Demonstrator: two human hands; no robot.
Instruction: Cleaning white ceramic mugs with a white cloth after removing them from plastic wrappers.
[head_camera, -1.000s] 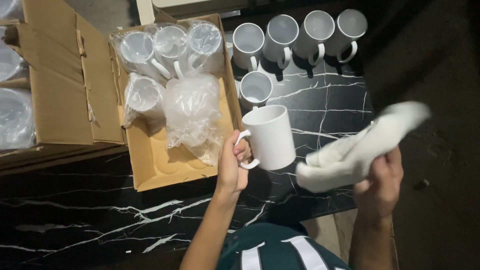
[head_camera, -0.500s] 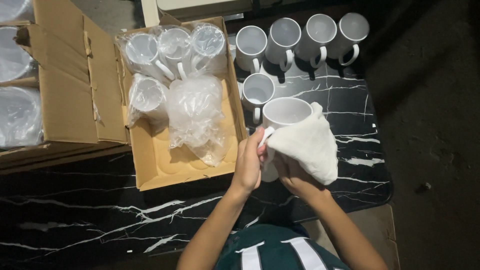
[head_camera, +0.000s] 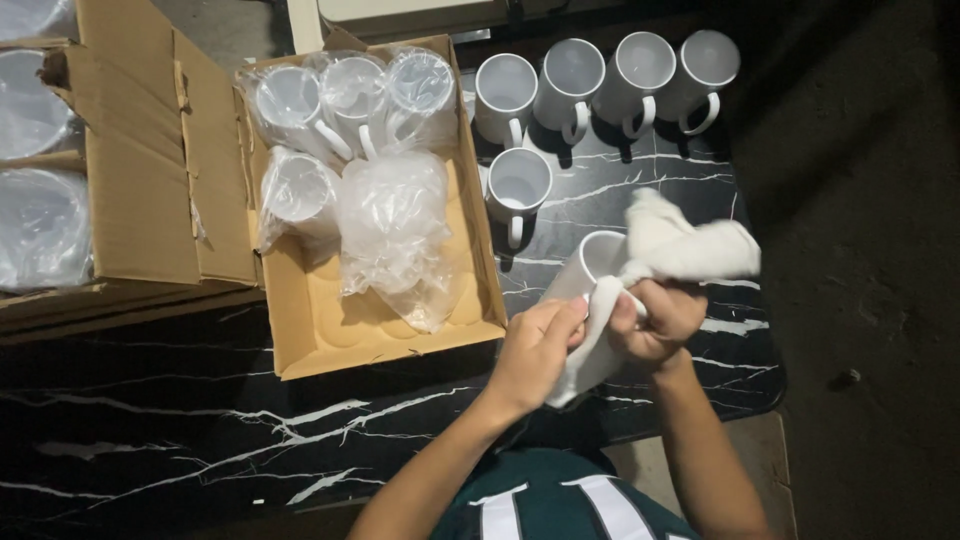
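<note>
Wiping mug (head_camera: 585, 268): left hand (head_camera: 535, 345) grips its body, right hand (head_camera: 655, 318) pinches cloth (head_camera: 680, 245) at rim; best to rotate mug steadily.

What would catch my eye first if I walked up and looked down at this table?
Most likely the two hands at the middle: the left hand holds a white mug while the right hand presses a white cloth at its rim. Behind them, five more white mugs stand on the black marble-patterned table. To the left, an open cardboard box holds mugs wrapped in clear plastic.
</note>
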